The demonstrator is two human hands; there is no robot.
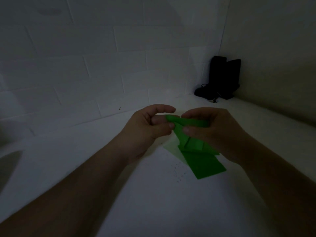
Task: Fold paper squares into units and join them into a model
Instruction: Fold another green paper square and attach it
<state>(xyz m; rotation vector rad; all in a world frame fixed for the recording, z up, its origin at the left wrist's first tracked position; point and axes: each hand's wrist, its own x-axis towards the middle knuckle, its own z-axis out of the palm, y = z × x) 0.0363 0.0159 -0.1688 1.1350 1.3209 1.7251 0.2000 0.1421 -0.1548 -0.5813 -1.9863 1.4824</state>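
Hands meet above the white tabletop (pixel 153 194): left hand (pixel 147 129) and right hand (pixel 213 132) both pinch a folded green paper unit (pixel 188 134), thumbs on top, held just over flat green paper squares (pixel 206 165). Dark black object (pixel 222 77) stands in the corner.

The room was dim; a white brick-patterned wall (pixel 102 57) stood far, a white table (pixel 153 202) lay near, dark objects (pixel 220 79) far right

Dim room corner, white paper-covered wall (pixel 102 65), white table (pixel 153 194)
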